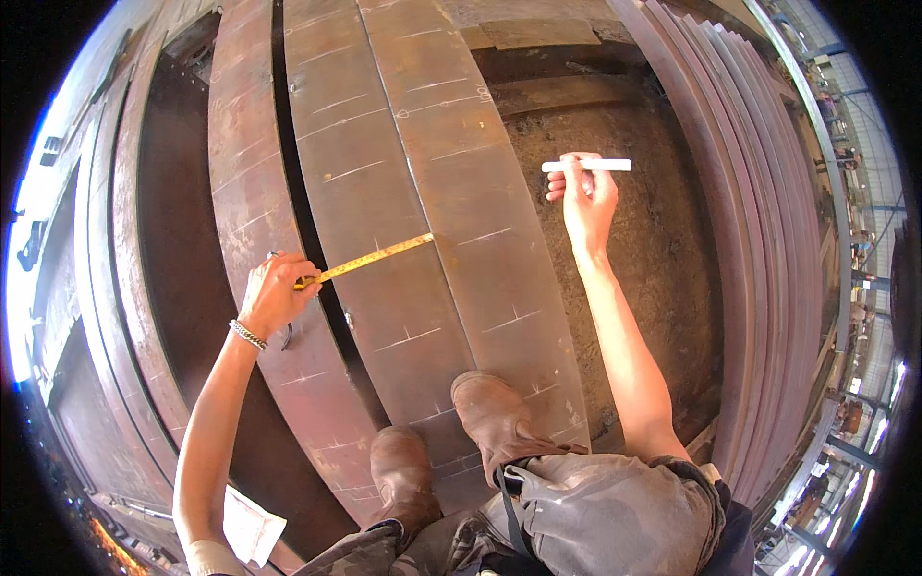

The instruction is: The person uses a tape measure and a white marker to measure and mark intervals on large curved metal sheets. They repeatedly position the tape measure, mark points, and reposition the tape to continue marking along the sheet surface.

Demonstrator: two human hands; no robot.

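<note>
My left hand (276, 290) is closed on a yellow tape measure (376, 254), its blade stretched to the right across a brown steel plate (357, 202). The blade's far end lies at the seam beside a second steel plate (480, 206). Short white chalk-like lines and cross marks run along both plates. Over the dark gap to the right, my right hand (588, 192) grips a white marker (600, 165), held crosswise and apart from the plates. My two brown boots (490, 413) stand on the plates below the tape.
A reddish marked plate (254, 182) lies left of a narrow dark slot. Several long steel plates (754, 240) stand on edge at the right, beyond a deep rusty recess (643, 288). A folded white paper (252, 526) shows beside my left forearm.
</note>
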